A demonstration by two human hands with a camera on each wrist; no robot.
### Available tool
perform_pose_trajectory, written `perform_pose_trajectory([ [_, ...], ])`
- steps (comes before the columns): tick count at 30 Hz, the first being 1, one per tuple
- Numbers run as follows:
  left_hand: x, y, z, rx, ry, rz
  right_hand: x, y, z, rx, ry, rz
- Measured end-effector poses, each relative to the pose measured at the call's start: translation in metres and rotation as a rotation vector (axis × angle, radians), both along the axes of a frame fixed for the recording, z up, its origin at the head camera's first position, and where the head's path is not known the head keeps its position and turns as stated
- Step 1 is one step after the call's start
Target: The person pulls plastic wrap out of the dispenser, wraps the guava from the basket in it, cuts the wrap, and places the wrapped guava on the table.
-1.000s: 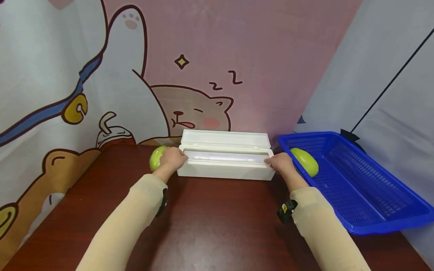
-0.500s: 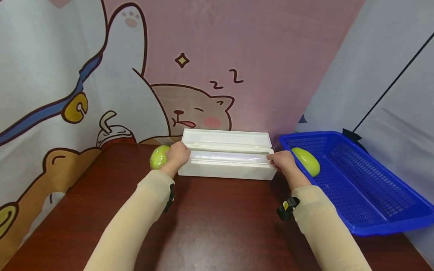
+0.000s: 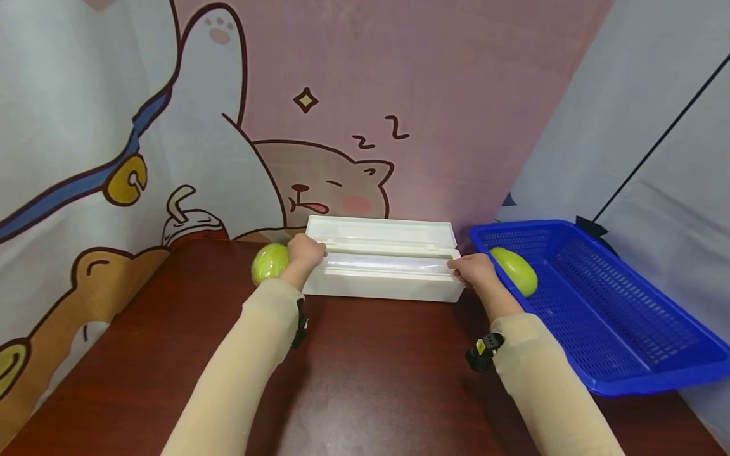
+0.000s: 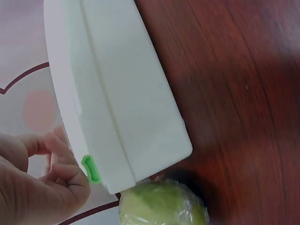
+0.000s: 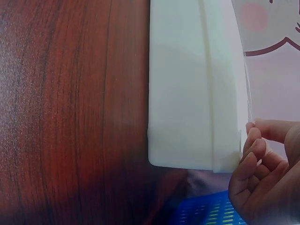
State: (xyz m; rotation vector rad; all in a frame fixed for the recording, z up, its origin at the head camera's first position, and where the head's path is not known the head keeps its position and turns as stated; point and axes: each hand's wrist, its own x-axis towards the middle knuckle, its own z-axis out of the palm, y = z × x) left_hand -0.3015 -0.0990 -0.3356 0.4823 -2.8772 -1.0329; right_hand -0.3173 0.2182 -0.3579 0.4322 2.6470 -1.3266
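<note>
A white cling film dispenser box (image 3: 382,289) stands at the back of the table, its lid (image 3: 382,228) tipped up behind it. Inside lies a roll of clear cling film (image 3: 388,263). My left hand (image 3: 307,252) is at the box's left end, thumb and fingertips together on the film's edge. At the right end, my right hand (image 3: 474,271) pinches the film; a thin clear strip (image 5: 248,93) runs to those fingertips in the right wrist view. A green slider (image 4: 91,169) shows on the box end beside the left fingers. Beside the left hand sits a film-wrapped green fruit (image 3: 268,265).
At the right stands a blue plastic basket (image 3: 656,384) with a yellow-green mango-like fruit (image 3: 515,272) inside, close to the right hand and forearm. The dark red-brown wooden table (image 3: 388,380) meets a cartoon-printed curtain (image 3: 456,114) behind the box.
My left hand has shifted right and slightly up along the box's left end, uncovering more of the wrapped fruit. The right hand has moved only slightly.
</note>
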Motion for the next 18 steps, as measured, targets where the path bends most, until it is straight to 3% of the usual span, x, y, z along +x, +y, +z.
perform_pose_trajectory([
  [7,0.0031,-0.0019,-0.0003,0.124,-0.003,0.001,0.0012,0.0006,-0.001,-0.007,-0.009,-0.001],
  [13,0.007,-0.0026,0.0008,0.03,0.01,-0.01,0.0005,0.0015,-0.0018,-0.015,-0.012,0.0],
  [18,0.01,-0.0028,0.0019,0.003,0.018,-0.012,-0.0001,0.0027,-0.0012,-0.019,-0.005,0.004],
])
